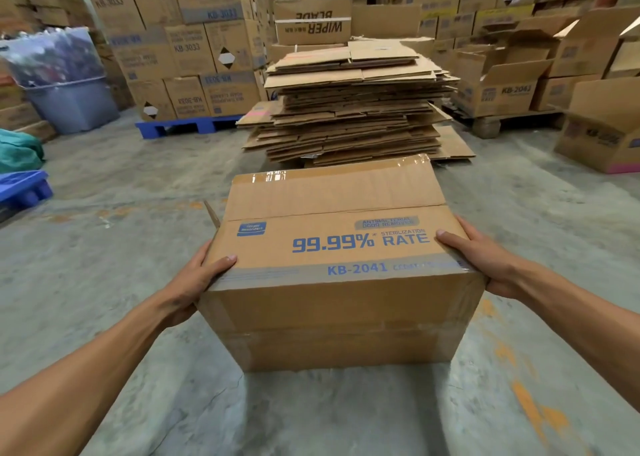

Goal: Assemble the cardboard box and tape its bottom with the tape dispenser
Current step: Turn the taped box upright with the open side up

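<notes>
A brown cardboard box [339,268], printed "99.99% RATE" and "KB-2041" in blue, is squared up and held in front of me above the concrete floor. My left hand [194,279] grips its left side, thumb on the printed face. My right hand [485,258] grips the right side the same way. The face turned toward me shows two closed flaps meeting at a seam. Clear tape glints along the far top edge. One flap sticks out at the far left corner. No tape dispenser is in view.
A tall stack of flattened cartons [353,105] sits on the floor straight ahead. Stacked boxes on a blue pallet [180,126] fill the back left. A grey bin [72,102] stands at left. Open boxes [502,81] stand at right.
</notes>
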`<state>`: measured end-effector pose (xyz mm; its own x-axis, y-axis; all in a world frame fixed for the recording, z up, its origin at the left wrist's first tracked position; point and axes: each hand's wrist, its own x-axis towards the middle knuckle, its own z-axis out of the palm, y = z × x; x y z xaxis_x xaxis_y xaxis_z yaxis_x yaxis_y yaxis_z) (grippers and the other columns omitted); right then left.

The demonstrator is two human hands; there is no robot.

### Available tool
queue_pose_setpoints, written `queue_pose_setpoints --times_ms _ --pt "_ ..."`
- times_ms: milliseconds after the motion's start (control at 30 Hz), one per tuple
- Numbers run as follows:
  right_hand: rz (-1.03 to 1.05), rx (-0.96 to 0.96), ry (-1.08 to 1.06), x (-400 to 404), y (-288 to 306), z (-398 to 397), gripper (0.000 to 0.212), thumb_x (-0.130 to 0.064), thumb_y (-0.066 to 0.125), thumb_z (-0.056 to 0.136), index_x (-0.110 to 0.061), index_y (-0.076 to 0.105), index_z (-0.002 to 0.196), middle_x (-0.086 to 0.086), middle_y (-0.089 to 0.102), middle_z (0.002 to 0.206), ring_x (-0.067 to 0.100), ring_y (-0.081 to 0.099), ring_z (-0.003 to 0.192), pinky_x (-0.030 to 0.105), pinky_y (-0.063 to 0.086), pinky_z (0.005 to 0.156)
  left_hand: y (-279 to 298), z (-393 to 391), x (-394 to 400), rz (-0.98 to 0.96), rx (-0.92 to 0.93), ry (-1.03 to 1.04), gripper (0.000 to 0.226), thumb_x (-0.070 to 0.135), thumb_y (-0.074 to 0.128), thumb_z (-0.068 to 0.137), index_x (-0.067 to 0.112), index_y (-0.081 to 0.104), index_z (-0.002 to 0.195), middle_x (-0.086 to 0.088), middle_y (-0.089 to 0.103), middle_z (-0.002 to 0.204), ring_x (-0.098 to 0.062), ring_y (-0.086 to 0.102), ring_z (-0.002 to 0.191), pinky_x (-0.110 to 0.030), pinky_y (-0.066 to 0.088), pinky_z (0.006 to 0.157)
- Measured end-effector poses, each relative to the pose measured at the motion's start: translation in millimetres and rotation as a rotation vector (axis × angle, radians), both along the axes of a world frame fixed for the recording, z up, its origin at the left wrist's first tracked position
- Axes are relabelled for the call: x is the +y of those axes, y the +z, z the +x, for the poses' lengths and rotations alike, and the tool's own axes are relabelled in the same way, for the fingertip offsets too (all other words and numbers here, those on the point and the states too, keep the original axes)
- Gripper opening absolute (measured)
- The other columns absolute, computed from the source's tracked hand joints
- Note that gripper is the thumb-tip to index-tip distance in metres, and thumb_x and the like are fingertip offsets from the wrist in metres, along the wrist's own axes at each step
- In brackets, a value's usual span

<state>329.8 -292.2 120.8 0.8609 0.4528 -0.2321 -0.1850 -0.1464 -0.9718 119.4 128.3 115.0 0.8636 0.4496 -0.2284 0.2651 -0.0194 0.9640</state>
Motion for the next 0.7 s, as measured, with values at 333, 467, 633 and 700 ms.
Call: queue_pose_setpoints --times_ms 333,467,633,700 --pt "0.08 -0.465 -0.099 14 19 -33 0.075 -0.028 0.063 0.095 -0.045 0.017 0.151 -0.011 0.054 0.131 0.006 0.06 0.111 0.022 0.057 0.079 34 -32 -1 0.255 -0.374 0.131 0.084 0.047 0.079 0.064 0.045 0.042 0.139 0.018 0.061 0.131 -0.003 0.061 0.116 -0.026 0.047 0.095" --pt "-0.007 -0.546 -0.038 10 -13 -52 0.08 -0.031 0.064 0.091 -0.06 0.012 0.145 -0.014 0.052 0.137 0.004 0.061 0.115 0.035 0.058 0.085 7 -40 -7 0.271 -0.328 0.162 0.091 0.043 0.085 0.059 0.033 0.045 0.141 0.008 0.066 0.128 -0.009 0.065 0.112 -0.034 0.05 0.097" --pt "-0.187 -0.498 -0.002 -9 -66 -69 0.087 -0.036 0.065 0.09 -0.056 0.005 0.149 -0.017 0.049 0.141 0.007 0.059 0.116 0.045 0.058 0.089 -67 -50 -26 0.219 -0.182 0.237 0.082 0.026 0.089 0.069 0.036 0.045 0.137 0.007 0.063 0.13 -0.007 0.062 0.113 -0.039 0.049 0.101" --pt "-0.203 -0.486 -0.05 -10 -77 -67 0.078 -0.033 0.061 0.094 -0.052 0.009 0.149 -0.015 0.049 0.14 0.012 0.057 0.117 0.045 0.056 0.091 -84 -46 -31 0.168 -0.152 0.273 0.079 0.018 0.085 0.073 0.037 0.043 0.138 0.008 0.062 0.128 -0.006 0.06 0.112 -0.037 0.049 0.098"
